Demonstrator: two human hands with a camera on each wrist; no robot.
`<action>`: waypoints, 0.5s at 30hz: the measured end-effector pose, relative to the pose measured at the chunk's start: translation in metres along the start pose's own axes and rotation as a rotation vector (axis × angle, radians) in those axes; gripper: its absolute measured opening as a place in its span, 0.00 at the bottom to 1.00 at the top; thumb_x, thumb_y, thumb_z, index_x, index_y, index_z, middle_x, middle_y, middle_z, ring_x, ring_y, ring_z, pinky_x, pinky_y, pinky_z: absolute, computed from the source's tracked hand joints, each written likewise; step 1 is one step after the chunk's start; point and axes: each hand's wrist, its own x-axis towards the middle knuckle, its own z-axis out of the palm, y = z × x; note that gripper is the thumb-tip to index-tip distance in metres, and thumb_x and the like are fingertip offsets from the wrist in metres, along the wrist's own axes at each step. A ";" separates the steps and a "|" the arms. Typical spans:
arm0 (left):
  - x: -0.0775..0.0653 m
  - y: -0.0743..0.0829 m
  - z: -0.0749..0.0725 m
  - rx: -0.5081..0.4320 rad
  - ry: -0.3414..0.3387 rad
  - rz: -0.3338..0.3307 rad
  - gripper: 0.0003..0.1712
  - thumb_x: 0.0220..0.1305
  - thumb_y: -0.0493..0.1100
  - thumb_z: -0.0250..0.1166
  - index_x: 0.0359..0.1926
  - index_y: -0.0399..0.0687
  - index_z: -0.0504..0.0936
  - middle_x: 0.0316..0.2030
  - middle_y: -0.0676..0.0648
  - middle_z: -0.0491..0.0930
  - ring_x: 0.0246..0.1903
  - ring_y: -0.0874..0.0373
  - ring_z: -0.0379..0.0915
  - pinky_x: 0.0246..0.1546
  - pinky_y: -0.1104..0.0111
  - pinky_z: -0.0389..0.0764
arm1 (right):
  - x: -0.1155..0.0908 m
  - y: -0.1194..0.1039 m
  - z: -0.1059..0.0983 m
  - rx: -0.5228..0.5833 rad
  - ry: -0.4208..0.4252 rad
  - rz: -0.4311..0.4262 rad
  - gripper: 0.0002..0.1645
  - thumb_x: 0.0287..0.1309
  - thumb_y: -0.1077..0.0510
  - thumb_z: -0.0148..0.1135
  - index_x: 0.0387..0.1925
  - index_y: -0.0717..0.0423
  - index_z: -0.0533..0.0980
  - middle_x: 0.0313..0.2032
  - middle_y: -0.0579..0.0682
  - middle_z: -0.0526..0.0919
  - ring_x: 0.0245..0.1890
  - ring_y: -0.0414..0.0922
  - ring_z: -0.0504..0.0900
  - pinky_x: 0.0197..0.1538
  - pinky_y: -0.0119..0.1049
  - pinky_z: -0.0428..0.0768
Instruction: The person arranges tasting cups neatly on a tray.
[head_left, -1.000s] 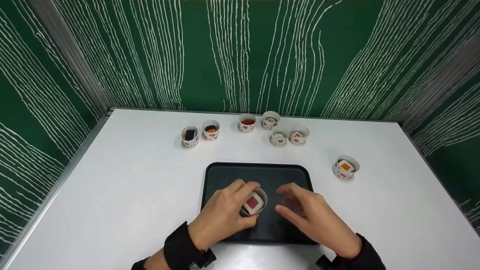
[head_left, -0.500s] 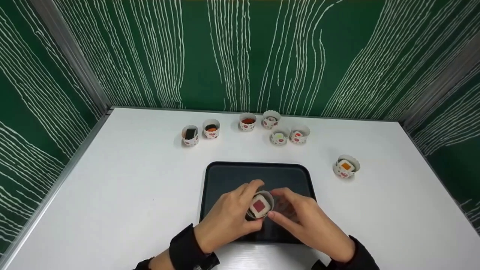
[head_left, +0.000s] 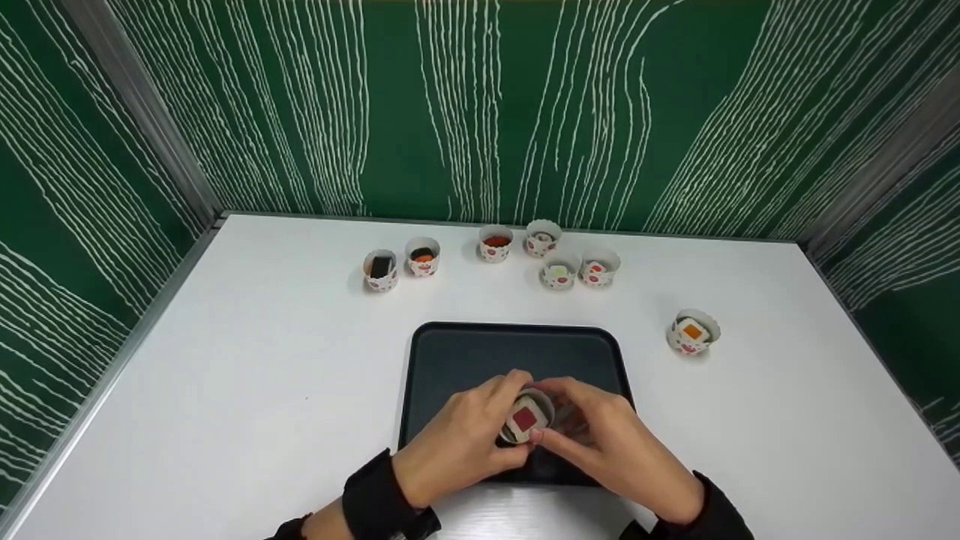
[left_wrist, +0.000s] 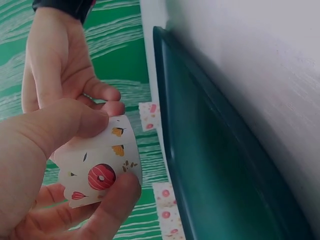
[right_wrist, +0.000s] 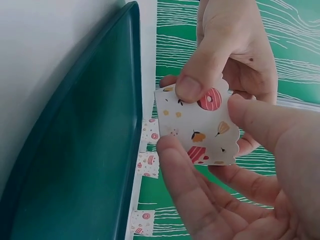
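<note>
In the head view, a paper baking cup (head_left: 546, 405) is held over the dark tray (head_left: 480, 349), its mouth turned up. Inside sits a sushi roll piece (head_left: 526, 418), white with a red square centre. My left hand (head_left: 466, 433) grips the cup from the left side, thumb and fingers round its wall. From the right, my right hand (head_left: 616, 442) pinches it, thumb at the scalloped rim. The right wrist view shows that index fingertip at the cup's base edge. Red doughnut prints mark the cup's wall (left_wrist: 82, 172) in the left wrist view.
On the white table (head_left: 262, 337), several similar cups line the back, including a cup with a black-and-orange piece (head_left: 381, 281) and a cup with red filling (head_left: 494, 251). Another cup (head_left: 688, 345) with an orange-centred piece stands right of the tray. Green white-streaked panels (head_left: 420, 112) enclose the table.
My right hand has closed in from the right and taken hold of the cup. My left hand has carried the cup slightly right and toward me.
</note>
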 end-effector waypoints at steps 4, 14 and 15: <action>0.001 -0.001 0.000 -0.023 -0.016 -0.006 0.35 0.73 0.46 0.72 0.73 0.48 0.65 0.56 0.47 0.82 0.51 0.60 0.83 0.51 0.73 0.82 | 0.000 0.002 -0.001 -0.014 0.006 -0.004 0.29 0.73 0.38 0.65 0.68 0.44 0.76 0.56 0.44 0.86 0.43 0.34 0.87 0.46 0.33 0.88; 0.006 -0.004 -0.008 -0.154 0.008 -0.034 0.34 0.64 0.31 0.71 0.68 0.47 0.67 0.54 0.48 0.82 0.41 0.60 0.79 0.42 0.77 0.76 | 0.000 0.003 -0.007 0.021 0.004 -0.018 0.32 0.73 0.41 0.67 0.71 0.48 0.74 0.60 0.47 0.84 0.47 0.37 0.88 0.49 0.33 0.89; 0.006 -0.004 -0.008 -0.174 0.006 -0.040 0.34 0.65 0.31 0.70 0.68 0.47 0.67 0.55 0.48 0.82 0.40 0.60 0.79 0.41 0.77 0.77 | 0.000 0.004 -0.007 0.023 0.000 -0.015 0.33 0.72 0.41 0.67 0.71 0.48 0.74 0.60 0.47 0.84 0.47 0.37 0.88 0.49 0.33 0.88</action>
